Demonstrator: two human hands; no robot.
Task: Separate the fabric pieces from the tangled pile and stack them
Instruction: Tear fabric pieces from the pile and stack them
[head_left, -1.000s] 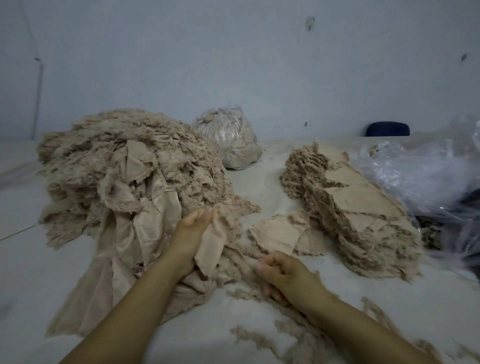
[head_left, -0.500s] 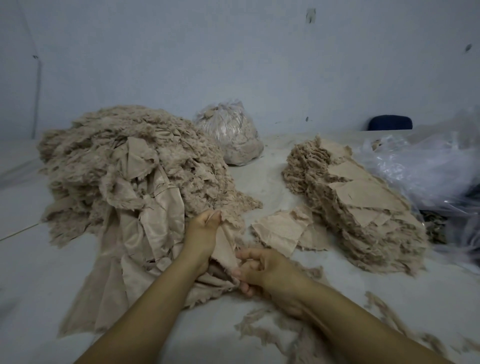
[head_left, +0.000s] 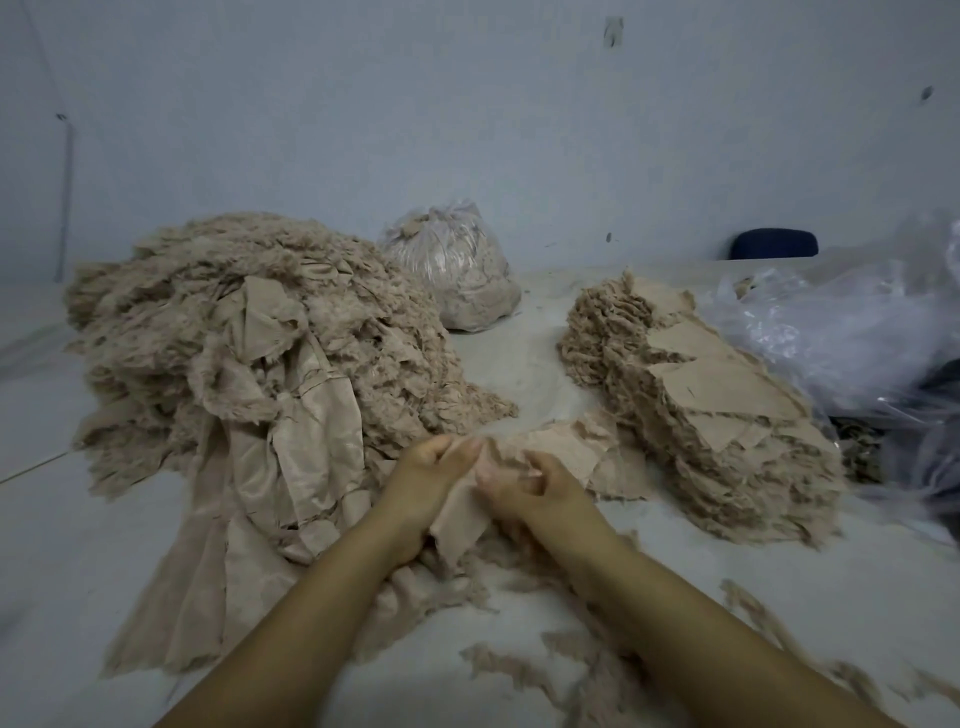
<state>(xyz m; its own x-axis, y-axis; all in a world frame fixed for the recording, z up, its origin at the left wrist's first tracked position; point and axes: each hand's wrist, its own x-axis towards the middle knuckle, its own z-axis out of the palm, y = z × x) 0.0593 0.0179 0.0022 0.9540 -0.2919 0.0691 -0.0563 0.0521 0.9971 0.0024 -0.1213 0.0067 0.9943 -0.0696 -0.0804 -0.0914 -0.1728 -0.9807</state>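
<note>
Beige stack (head_left: 711, 395) beside plastic bag (head_left: 841, 332)

Pale grey-blue wall (head_left: 467, 130) behind, scuffed with a few dark marks. Light work surface (head_left: 62, 545) below it. Clear plastic bag (head_left: 457, 270), knotted, stuffed with beige scraps, sits at back centre. Crumpled clear plastic sheeting (head_left: 852, 343) heaped at right edge. Dark blue chair back (head_left: 774, 244) shows beyond the surface, against the wall.
</note>
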